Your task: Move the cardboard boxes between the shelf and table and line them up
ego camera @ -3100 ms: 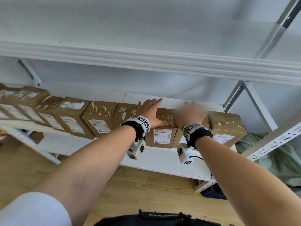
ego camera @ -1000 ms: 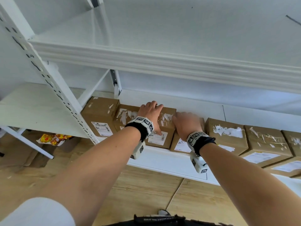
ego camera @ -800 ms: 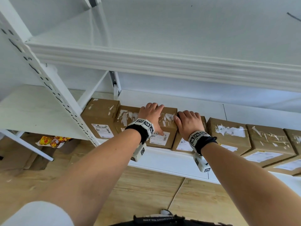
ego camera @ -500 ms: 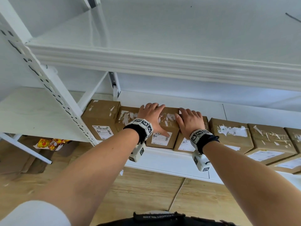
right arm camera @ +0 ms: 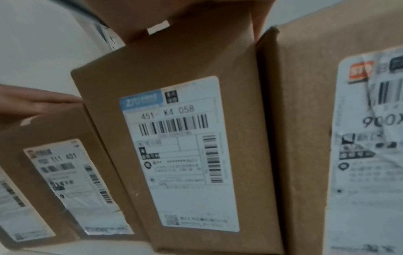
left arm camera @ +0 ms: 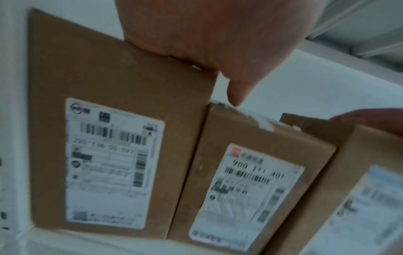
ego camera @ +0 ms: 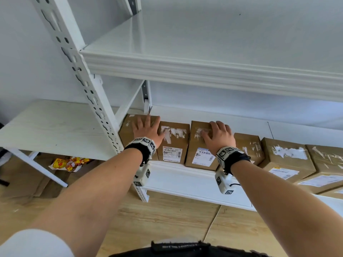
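A row of several brown cardboard boxes with white shipping labels stands along the white shelf [ego camera: 185,180]. My left hand [ego camera: 146,128] lies flat, fingers straight, on top of the leftmost box [ego camera: 128,134], its thumb reaching onto the second box [ego camera: 173,143]. My right hand [ego camera: 218,135] rests palm-down on top of the third box [ego camera: 201,154], fingers near its far edge. The left wrist view shows my left hand [left arm camera: 207,34] over the leftmost box [left arm camera: 109,77]. In the right wrist view my right hand [right arm camera: 185,17] covers the third box [right arm camera: 174,69]; its fingers are hidden.
More boxes [ego camera: 285,158] continue to the right. A perforated white upright [ego camera: 89,101] stands left of the row, and an upper shelf [ego camera: 204,71] hangs close overhead. A white table top [ego camera: 46,127] lies to the left. A yellow-red packet [ego camera: 70,163] and flattened cardboard [ego camera: 22,179] lie on the wooden floor.
Both hands have shifted left along the row: the left hand from a middle box to the leftmost one, the right hand onto the third box. The view has moved closer.
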`<state>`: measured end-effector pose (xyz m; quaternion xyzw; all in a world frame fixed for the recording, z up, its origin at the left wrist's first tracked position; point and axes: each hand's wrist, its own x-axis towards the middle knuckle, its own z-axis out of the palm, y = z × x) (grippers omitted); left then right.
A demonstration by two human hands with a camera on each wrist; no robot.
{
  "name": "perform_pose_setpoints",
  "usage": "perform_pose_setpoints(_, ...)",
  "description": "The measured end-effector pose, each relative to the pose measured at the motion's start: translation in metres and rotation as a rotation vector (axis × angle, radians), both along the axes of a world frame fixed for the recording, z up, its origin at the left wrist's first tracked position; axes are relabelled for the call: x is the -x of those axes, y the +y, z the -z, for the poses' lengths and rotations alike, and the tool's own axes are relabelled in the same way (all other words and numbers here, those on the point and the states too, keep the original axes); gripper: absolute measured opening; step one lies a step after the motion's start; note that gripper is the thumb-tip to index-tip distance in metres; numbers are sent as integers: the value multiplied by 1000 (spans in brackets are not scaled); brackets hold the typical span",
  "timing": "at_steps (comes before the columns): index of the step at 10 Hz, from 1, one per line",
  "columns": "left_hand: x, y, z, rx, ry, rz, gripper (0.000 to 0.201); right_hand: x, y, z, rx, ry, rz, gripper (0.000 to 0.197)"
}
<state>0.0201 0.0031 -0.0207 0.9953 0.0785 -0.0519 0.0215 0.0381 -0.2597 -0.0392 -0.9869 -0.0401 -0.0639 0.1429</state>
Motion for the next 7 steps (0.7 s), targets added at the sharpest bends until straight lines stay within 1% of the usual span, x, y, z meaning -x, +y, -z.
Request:
perform_pose_setpoints(2, 6, 9, 8, -45, -24, 92, 70, 2, -2, -2, 68, -6, -27, 63)
perform_pose_setpoints(4, 3, 7, 2, -24, 15, 80, 71, 6, 6, -22, 251, 99, 35, 62)
perform_pose_setpoints(5, 3, 10, -1, -47, 44, 91, 71, 9, 14, -36, 246, 104, 63, 64)
perform_pose_setpoints(7, 13, 7, -14, -24, 27, 182, 71, 35, 35, -55, 198, 48, 115, 59)
